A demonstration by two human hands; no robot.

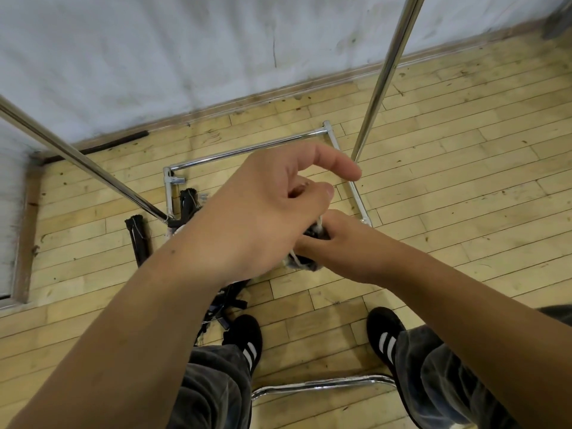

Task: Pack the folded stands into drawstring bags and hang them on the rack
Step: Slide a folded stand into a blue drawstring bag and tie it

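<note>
Rack rail [77, 156] slants in from the left, with two dark bags [137, 239] apparently hanging near its end. Left hand [263, 209] pinches the white cord [320, 222], forefinger loose. Bag [306, 264] hangs just below, long axis downward, its neck clenched in the right hand [337, 243]. The rail lies left of both hands, and the left hand is nearer.

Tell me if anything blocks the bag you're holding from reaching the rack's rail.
Nothing visible does. The right hand grips the bag, the left hand pinches its cord, and the chrome rail to the left lies open.
</note>
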